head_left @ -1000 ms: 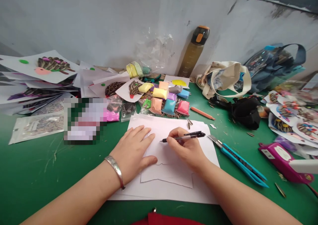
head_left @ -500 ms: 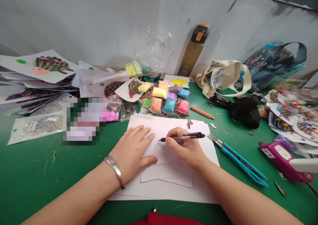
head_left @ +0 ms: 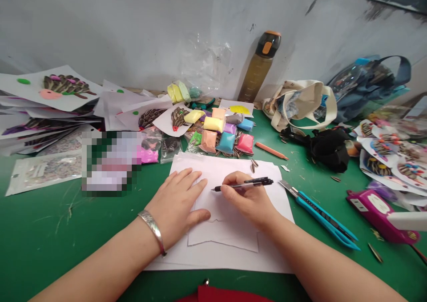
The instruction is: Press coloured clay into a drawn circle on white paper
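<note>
R hand [head_left: 248, 199] grips a black pen [head_left: 245, 185] betw. thumb & fingers, tip pointing L; can't tell if tip touches or is just above. L hand [head_left: 180, 199] lies flat on the paper, fingers a bit spread, gripping nothing; bracelet [head_left: 151, 228] on that wrist.

Nearest: red cloth [head_left: 230, 295] at bottom of view. Then white paper [head_left: 273, 248] on green table [head_left: 50, 231], under both hands. Progress, my read: lower part has an outline [head_left: 223, 243] w/ zigzag bottom edge, plus a short line above; drawn or cut edge, can't tell. Area by pen tip looks blank, so prob. only partly done; how much is left isn't clear, hands hide some.

R of paper: blue cutter [head_left: 327, 219], blade end near sheet, & magenta tool [head_left: 380, 217] farther R. A few seeds [head_left: 254, 165] on paper's far part. Beyond: orange stick [head_left: 271, 151], coloured clay packs [head_left: 213, 124], stack of seed pics [head_left: 63, 86] far L, cream bag [head_left: 296, 102] R. Farthest: bottle [head_left: 256, 73] by grey wall [head_left: 133, 35].
</note>
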A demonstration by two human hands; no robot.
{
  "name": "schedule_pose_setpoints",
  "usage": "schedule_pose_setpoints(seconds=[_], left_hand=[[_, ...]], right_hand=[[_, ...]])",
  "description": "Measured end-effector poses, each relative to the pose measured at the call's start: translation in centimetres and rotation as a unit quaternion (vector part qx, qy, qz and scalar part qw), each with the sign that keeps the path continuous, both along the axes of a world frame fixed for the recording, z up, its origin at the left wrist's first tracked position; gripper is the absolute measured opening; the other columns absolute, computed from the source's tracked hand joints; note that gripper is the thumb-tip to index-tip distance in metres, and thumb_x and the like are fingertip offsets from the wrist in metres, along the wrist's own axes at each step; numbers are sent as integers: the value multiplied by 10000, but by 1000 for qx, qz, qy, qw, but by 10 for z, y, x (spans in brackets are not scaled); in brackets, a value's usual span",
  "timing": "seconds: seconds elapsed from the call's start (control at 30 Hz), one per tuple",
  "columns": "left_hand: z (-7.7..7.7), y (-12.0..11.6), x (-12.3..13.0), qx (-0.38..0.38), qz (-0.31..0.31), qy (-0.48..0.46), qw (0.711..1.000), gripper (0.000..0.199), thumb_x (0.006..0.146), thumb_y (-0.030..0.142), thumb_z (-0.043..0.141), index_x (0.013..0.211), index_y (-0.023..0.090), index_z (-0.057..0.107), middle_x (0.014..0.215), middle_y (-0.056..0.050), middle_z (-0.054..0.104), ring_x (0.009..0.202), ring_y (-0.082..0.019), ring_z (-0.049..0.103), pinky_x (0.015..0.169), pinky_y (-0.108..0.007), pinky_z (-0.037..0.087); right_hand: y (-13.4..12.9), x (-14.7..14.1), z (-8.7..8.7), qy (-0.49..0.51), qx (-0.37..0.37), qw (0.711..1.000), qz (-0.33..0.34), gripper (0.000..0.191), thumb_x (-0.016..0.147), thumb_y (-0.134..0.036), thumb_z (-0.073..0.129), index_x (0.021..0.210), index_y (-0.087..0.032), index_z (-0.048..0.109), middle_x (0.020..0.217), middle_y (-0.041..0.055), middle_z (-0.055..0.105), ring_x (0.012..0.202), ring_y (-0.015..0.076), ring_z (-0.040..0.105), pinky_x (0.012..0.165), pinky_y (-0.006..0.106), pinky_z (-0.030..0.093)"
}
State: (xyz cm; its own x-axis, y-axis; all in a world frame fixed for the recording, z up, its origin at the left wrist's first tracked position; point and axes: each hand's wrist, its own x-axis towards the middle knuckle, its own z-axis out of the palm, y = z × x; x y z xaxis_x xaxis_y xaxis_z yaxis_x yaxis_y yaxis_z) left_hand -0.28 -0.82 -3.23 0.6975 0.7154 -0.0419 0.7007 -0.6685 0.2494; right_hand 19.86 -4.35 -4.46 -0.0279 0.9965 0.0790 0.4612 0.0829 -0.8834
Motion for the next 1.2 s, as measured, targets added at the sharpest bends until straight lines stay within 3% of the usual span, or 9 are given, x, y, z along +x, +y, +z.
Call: schedule_pose_setpoints(seconds=[0.8,1.2], left_hand=[[-3,-1,-2,6,0,-11,1000,565,778,452,642,1273,206,526,1387,-105,486,1307,-329,363,1078,-527,288],[-1,-1,0,1,0,2,1000,578,787,454,633,1293,196,523,1391,-107,486,1311,-333,364,1081,-532,289]], right_hand=[[0,-1,0,-1,-5,1000,5,95,824,-245,551,776,-194,616,712,1,609,652,131,531,576,242,420],[0,-2,1,26,-18,999,-40,109,830,-274,555,768,-196,601,726,-4,578,618,120,500,562,238,405]])
